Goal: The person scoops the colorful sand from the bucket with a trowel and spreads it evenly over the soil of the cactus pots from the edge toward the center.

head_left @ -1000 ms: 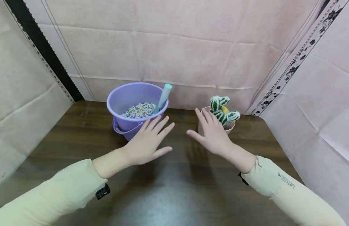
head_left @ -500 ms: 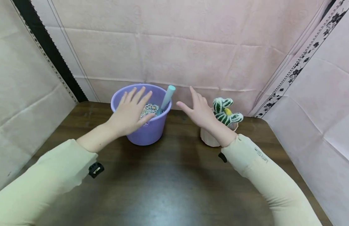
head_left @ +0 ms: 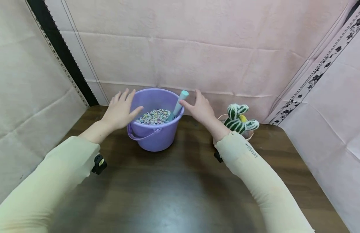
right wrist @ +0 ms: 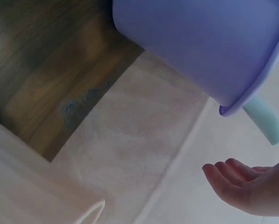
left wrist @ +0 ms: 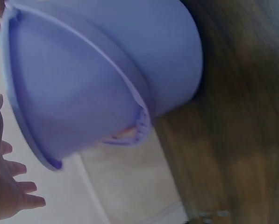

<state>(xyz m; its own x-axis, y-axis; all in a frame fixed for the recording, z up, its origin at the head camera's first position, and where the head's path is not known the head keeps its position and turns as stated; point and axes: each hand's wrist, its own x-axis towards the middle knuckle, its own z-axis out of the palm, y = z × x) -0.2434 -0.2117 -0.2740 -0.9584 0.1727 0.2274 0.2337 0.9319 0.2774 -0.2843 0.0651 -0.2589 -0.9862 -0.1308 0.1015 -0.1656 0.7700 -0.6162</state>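
A purple bucket stands on the wooden table, its handle hanging down on the near left side. Inside are many small pastel beads, and a tool with a light teal handle leans out over the right rim. My left hand is spread at the bucket's left rim, fingers straight; in the left wrist view the fingers stand apart from the wall. To the right of the teal handle is my right hand, fingers extended, holding nothing; the right wrist view shows a gap between it and the bucket.
A knitted green cactus with a yellow flower sits in a pale pot behind my right forearm. Light cloth walls enclose the table at the back and sides.
Both hands have moved to either side of the bucket: the left went leftward and up from in front of it, the right came leftward away from the cactus pot. The view has shifted slightly.
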